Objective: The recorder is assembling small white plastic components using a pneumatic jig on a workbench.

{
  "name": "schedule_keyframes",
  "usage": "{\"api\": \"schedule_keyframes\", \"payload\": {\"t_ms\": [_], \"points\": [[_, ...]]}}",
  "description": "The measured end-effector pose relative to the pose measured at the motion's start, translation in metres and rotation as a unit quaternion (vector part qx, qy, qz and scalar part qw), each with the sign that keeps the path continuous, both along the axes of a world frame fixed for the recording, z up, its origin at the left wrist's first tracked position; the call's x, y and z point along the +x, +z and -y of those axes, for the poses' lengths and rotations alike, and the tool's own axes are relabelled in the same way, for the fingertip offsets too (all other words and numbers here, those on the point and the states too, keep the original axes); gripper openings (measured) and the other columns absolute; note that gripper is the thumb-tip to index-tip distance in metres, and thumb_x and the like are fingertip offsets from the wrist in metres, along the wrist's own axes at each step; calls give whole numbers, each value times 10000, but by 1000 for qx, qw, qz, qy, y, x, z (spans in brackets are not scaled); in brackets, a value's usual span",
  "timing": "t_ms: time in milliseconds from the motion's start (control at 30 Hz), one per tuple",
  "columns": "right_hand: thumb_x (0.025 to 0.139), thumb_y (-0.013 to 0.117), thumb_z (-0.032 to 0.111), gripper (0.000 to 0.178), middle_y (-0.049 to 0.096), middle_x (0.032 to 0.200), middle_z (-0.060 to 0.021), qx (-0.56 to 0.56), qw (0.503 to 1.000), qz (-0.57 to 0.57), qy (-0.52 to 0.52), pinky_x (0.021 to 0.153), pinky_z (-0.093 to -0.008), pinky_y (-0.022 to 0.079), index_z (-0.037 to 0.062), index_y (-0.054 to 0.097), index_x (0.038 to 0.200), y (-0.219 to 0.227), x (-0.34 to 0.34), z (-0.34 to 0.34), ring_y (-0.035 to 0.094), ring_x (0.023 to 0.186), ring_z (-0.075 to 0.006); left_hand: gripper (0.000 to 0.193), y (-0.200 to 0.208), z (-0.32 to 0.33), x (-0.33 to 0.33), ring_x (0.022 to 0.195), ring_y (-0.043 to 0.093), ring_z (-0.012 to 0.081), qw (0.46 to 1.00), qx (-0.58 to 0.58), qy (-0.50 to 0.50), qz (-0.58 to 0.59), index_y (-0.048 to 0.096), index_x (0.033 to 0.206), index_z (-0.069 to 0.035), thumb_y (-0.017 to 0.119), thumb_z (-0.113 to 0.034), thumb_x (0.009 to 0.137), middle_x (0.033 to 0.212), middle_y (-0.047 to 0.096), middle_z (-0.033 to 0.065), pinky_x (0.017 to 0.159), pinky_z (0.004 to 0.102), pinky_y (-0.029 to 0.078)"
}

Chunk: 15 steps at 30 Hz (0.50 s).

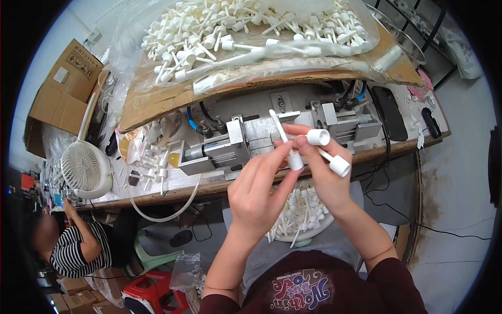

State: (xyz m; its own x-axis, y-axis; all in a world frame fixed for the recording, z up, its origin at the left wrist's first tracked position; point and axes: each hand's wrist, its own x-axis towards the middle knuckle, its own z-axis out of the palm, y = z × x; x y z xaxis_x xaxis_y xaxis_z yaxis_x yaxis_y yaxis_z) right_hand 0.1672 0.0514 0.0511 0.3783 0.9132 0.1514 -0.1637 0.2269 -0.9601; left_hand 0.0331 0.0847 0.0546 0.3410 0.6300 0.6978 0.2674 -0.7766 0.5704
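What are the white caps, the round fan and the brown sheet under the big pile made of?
White caps: probably hard plastic, fairly matte, with moulded-looking ridges.
Round fan: likely plastic too, smooth and pale, with thin slots.
Brown sheet: looks like cardboard, dull, with a rough edge.

Dark maroon shirt (350,293) below hands (256,193); pinkish, bluish lettering (301,290) on front; matching sleeves (400,280) well below hands, forearms (368,230) bare

1. Table (167,197): pale top, wooden front edge.
2. Metal fixture (238,138): middle, near the front edge.
3. White fan (86,168): left end, at the front edge.
4. Plastic parts (155,166): between fan and fixture.
5. Black phone (389,113): right of the fixture.
6. Black marker (431,123): near the right edge.
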Motion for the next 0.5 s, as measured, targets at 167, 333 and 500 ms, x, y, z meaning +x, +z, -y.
{"api": "schedule_keyframes", "payload": {"t_ms": [167, 333, 500], "points": [[945, 585, -44, 244, 698, 1155, -158, 71, 976, 196, -63, 840, -297, 582, -34, 681, 1169, -14, 29, 9, 724, 1009, -238, 318, -9, -2, -12, 786, 668, 214, 989, 38, -4, -144, 714, 1046, 13, 786, -39, 741, 1110, 694, 97, 680, 320, 551], [867, 601, -108, 348, 681, 1212, -191, 135, 910, 382, -90, 857, -323, 604, -40, 675, 1200, -13, 42, 15, 729, 1005, -259, 273, -21, -6, -6, 736, 678, 201, 965, 69, 32, -249, 749, 1037, -60, 783, -99, 769, 1157, 727, 54, 635, 299, 523], [800, 667, -84, 358, 709, 1163, -186, 161, 879, 439, -97, 789, -323, 615, -20, 713, 1149, -14, 50, 18, 743, 946, -271, 266, -15, -15, -2, 632, 648, 204, 963, 47, 32, -264, 751, 1035, -85, 784, -135, 776, 1156, 731, 25, 596, 300, 509]]}}
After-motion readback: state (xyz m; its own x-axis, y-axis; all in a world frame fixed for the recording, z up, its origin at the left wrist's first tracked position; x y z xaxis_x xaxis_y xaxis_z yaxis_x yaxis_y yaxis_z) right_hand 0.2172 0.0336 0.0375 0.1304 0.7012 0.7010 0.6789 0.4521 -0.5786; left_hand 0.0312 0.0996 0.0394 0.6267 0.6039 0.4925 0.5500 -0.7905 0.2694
